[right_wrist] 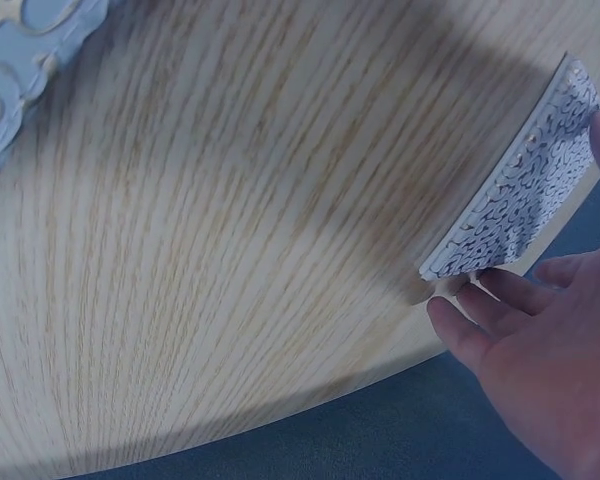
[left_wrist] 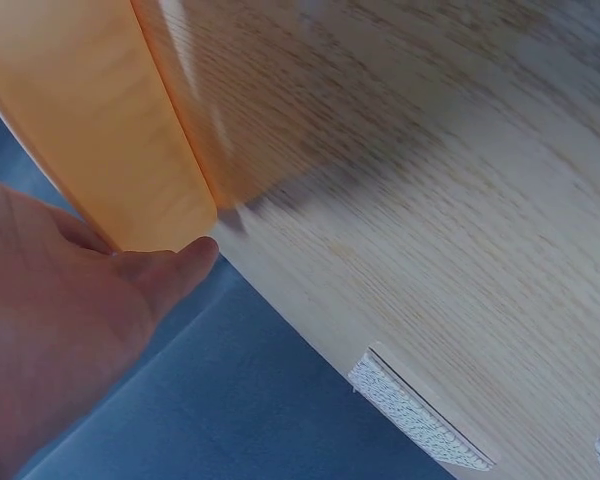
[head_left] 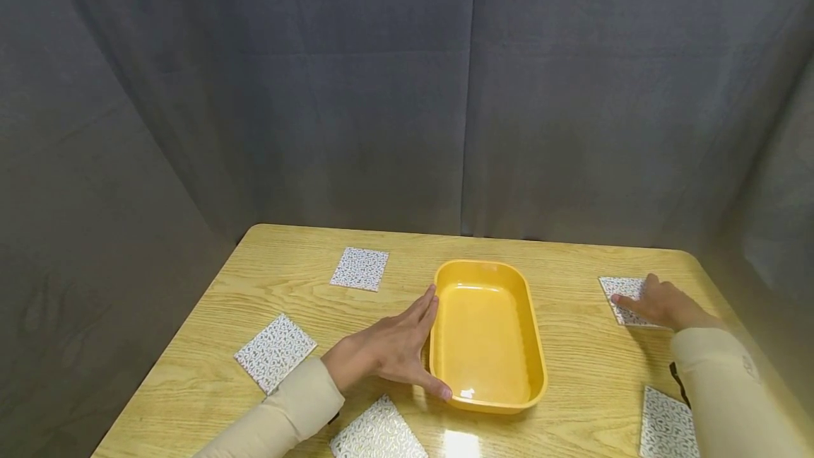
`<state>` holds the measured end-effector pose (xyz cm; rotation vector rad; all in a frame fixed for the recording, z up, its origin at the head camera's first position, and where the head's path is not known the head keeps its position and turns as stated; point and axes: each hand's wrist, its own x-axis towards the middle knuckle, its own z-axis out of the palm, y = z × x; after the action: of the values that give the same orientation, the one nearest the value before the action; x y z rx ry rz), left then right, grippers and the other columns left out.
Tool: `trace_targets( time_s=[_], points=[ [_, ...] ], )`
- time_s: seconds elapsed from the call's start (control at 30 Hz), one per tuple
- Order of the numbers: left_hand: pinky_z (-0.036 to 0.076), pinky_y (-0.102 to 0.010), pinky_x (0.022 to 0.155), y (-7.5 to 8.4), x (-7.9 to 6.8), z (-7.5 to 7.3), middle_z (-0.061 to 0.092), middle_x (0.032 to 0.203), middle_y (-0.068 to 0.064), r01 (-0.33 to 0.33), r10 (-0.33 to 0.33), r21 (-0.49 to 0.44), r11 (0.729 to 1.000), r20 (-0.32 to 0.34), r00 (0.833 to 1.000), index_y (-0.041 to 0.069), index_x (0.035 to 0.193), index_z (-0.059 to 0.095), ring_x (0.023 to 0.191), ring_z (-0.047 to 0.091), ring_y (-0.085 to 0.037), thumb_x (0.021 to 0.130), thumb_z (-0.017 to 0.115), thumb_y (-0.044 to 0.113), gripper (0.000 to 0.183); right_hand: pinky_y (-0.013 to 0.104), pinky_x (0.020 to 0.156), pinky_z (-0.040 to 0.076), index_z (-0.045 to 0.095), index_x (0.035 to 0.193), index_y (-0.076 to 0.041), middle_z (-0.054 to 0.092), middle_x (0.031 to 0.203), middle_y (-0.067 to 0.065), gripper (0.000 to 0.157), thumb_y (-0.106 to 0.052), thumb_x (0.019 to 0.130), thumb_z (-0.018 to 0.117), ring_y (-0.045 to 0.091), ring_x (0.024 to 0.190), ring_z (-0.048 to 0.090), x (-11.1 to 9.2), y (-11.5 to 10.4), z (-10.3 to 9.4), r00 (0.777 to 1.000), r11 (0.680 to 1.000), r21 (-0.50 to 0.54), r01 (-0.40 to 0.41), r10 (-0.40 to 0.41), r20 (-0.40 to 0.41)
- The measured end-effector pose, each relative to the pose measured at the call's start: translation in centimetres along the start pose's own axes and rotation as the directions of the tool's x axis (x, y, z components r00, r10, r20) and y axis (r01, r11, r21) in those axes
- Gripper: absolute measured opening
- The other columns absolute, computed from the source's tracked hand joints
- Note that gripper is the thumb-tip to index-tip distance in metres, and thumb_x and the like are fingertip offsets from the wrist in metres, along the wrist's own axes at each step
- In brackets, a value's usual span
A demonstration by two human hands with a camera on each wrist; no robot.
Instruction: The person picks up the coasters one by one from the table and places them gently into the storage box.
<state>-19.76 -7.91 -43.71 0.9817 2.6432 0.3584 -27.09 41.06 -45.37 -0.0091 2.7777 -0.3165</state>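
My left hand (head_left: pixel 400 345) lies along the left side of a yellow rectangular tray (head_left: pixel 486 406), its fingers extended and the thumb by the near corner. In the left wrist view, the thumb (left_wrist: pixel 185 268) is at the tray's lower edge. At the far right, my right hand (head_left: pixel 664 304) reaches over a white patterned square coaster (head_left: pixel 618 288), covering part of it. The right wrist view shows spread fingers (right_wrist: pixel 460 335) right at one edge of this coaster (right_wrist: pixel 525 190) and the thumb close by its surface.
Similar patterned coasters lie around the tray: one at the back (head_left: pixel 360 269), one at left (head_left: pixel 276 352), one near the front (head_left: pixel 380 433). Another coaster (head_left: pixel 668 426) sits beneath the right forearm. Grey curtains (head_left: pixel 356 90) surround the wooden table (head_left: pixel 572 373).
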Motion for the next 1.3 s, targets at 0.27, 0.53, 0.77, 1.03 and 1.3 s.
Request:
trace_targets(
  time_s=[0.27,0.53,0.77,1.03,1.3],
  points=[
    [0.048,-0.033,0.103,-0.1,0.1,0.0,-0.017,0.166,-0.015,0.001,-0.001,0.005,1.0,-0.009,1.0,0.002,0.159,-0.004,0.153,0.013,-0.031,0.064,0.064,0.088,0.145,0.068,0.091,0.045,0.023,0.124,0.034,0.036,0.122,0.056,0.111,-0.07,0.093,0.048,0.067,0.113,0.044,-0.2,0.0,0.3,1.0,0.999,-0.038,-0.013,0.011,-0.027],
    [0.051,-0.028,0.094,-0.1,0.5,-0.2,-0.019,0.165,-0.013,-0.003,0.003,-0.007,1.0,-0.014,1.0,0.005,0.158,-0.01,0.153,0.009,-0.03,0.065,0.064,0.088,0.145,0.068,0.089,0.046,0.024,0.125,0.034,0.04,0.122,0.055,0.112,-0.069,0.092,0.051,0.067,0.111,0.046,-0.1,0.1,-0.2,0.999,1.0,-0.028,-0.003,0.002,-0.042],
    [0.039,-0.038,0.113,-0.1,0.7,-0.2,-0.021,0.165,-0.014,-0.014,0.013,-0.035,0.999,-0.016,1.0,0.008,0.157,-0.016,0.154,0.003,-0.029,0.065,0.065,0.087,0.145,0.068,0.09,0.045,0.021,0.128,0.034,0.037,0.125,0.055,0.118,-0.071,0.088,0.056,0.067,0.113,0.044,-0.2,0.1,-0.4,0.998,0.999,0.019,-0.048,0.049,-0.025],
    [0.031,-0.039,0.118,-0.1,0.9,-0.1,-0.026,0.163,-0.011,-0.007,0.007,-0.076,0.997,-0.002,1.0,0.006,0.157,-0.014,0.154,0.002,-0.028,0.066,0.068,0.084,0.145,0.072,0.093,0.041,0.016,0.13,0.034,0.026,0.128,0.058,0.118,-0.066,0.087,0.062,0.07,0.114,0.037,-0.3,-0.1,-0.4,0.996,0.995,0.068,-0.072,0.075,-0.039],
    [0.033,-0.039,0.117,-0.1,1.1,-0.2,-0.023,0.164,-0.013,-0.004,0.003,-0.087,0.996,-0.006,1.0,0.007,0.157,-0.014,0.153,0.009,-0.029,0.066,0.069,0.083,0.145,0.071,0.091,0.042,0.021,0.13,0.033,0.028,0.123,0.057,0.12,-0.065,0.081,0.07,0.069,0.11,0.04,-0.2,-0.4,-0.4,0.993,0.996,0.068,-0.058,0.065,-0.099]
  ],
)
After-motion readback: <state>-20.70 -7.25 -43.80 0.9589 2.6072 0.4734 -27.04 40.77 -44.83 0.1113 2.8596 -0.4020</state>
